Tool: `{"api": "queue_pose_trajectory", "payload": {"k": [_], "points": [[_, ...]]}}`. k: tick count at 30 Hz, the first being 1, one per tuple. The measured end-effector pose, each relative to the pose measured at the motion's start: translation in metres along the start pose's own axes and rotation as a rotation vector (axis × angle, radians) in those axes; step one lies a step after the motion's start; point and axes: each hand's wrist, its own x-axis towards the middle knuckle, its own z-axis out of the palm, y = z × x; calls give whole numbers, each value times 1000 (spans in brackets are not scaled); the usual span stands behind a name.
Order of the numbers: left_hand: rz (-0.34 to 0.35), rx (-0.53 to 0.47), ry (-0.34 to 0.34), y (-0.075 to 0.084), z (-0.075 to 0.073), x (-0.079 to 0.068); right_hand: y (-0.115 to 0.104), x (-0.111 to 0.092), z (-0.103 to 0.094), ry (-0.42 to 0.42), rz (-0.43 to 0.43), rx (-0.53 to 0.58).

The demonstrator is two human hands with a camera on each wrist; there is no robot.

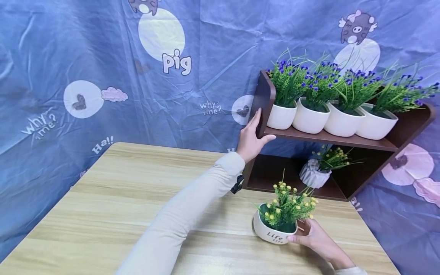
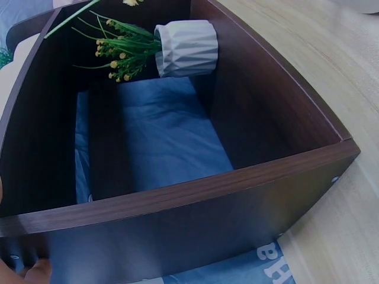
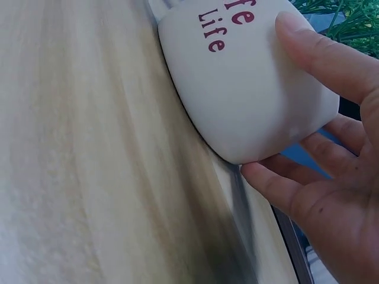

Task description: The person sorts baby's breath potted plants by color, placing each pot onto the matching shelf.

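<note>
A white oval pot [image 1: 275,236] with yellow flowers and the lettering "Life" is at the front of the dark brown shelf [image 1: 326,138]. My right hand [image 1: 317,240] grips it by its right side, the thumb on the front wall and the fingers behind. In the right wrist view the pot [image 3: 243,89] is at or close above the tabletop; contact cannot be told. My left hand [image 1: 252,139] holds the shelf's left side panel, with fingers along the outer face and the thumb across the front edge. Only bits of that hand [image 2: 26,273] show in the left wrist view.
Several white pots [image 1: 311,116] with blue-purple flowers stand in a row on the upper shelf board. A white ridged pot [image 1: 314,175] with yellow flowers occupies the lower compartment. The wooden table [image 1: 137,183] extends left; a patterned blue cloth [image 1: 103,46] hangs behind.
</note>
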Motion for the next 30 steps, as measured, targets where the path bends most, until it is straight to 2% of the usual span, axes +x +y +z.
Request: {"api": "queue_pose_trajectory", "payload": {"k": [7,15,20,26,30], "points": [[1,-7,0,1,0,0,-6,3,-14,55,-89,-37],[5,-4,10,1,0,1,-13,24,-37,57,-135,-45],[8,-1,5,1,0,1,-20,36,-45,84,-158,-42],[-5,-1,10,1,0,0,-24,55,-50,109,-118,-120],[-13,5,-7,3,-1,-1,-21,68,-53,115,-93,-134]]}}
